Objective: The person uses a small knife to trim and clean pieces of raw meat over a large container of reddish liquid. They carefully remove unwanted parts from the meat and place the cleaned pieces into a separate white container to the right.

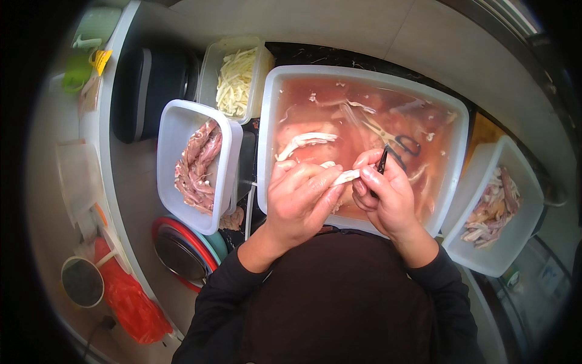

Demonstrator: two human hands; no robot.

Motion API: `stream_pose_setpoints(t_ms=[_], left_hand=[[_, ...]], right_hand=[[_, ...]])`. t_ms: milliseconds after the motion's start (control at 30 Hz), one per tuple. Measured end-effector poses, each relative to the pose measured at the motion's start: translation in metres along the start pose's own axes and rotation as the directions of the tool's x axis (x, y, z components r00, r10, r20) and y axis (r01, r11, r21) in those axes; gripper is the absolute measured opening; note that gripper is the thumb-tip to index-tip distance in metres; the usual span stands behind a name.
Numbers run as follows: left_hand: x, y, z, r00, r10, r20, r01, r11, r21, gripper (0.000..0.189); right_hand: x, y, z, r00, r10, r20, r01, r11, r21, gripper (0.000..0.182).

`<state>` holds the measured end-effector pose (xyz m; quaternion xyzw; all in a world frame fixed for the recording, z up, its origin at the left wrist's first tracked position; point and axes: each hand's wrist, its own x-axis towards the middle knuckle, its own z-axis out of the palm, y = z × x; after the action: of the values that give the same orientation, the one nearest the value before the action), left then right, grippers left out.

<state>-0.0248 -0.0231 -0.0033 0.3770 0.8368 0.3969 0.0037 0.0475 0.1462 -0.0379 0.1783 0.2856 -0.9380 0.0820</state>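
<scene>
Over a large white plastic tub (363,72) of reddish water, my left hand (300,195) pinches a pale, stringy piece of meat or skin (346,176). The fingertips of my right hand (382,189) meet its other end. That same hand holds a slim black tool (383,160), seemingly tweezers, pointing upward from the fingers. Just beyond my right hand, scissors (385,135) with dark handles lie in the water. Another pale strip (309,140) shows at the left side of the tub, against a pinkish lump of meat. Murky water blurs the other pieces.
To the left, a white bin (169,136) holds reddish, neck-like meat. Behind it stands a clear container (210,61) of pale shredded strips. At right, another bin (529,218) contains mixed meat pieces. Stacked basins (182,255) sit low left, near a shelf with a red bag (132,305).
</scene>
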Motion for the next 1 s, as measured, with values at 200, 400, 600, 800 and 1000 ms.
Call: stream_pose_setpoints(t_ms=[200,400,600,800,1000], left_hand=[[-0.002,0.002,-0.005,1.000,0.000,-0.003,0.000,1.000,0.006,0.027],[-0.001,0.003,-0.005,1.000,-0.022,0.002,0.022,0.998,-0.060,0.023],[-0.001,0.003,-0.004,0.999,-0.025,0.020,0.026,0.997,-0.066,0.024],[0.001,0.003,-0.006,0.998,-0.032,0.051,0.036,0.995,-0.090,0.021],[-0.002,0.005,-0.004,0.995,-0.088,0.046,0.093,0.988,-0.123,0.022]], right_hand=[[-0.001,0.002,0.002,0.980,-0.197,0.003,0.186,0.924,-0.335,0.017],[-0.007,-0.007,0.009,0.967,-0.252,0.023,0.225,0.813,-0.537,0.019],[-0.008,-0.003,0.007,0.953,-0.300,0.033,0.259,0.759,-0.598,0.020],[-0.010,-0.003,0.005,0.951,-0.305,0.054,0.260,0.693,-0.672,0.019],[-0.010,-0.005,0.009,0.950,-0.308,0.053,0.249,0.644,-0.723,0.021]])
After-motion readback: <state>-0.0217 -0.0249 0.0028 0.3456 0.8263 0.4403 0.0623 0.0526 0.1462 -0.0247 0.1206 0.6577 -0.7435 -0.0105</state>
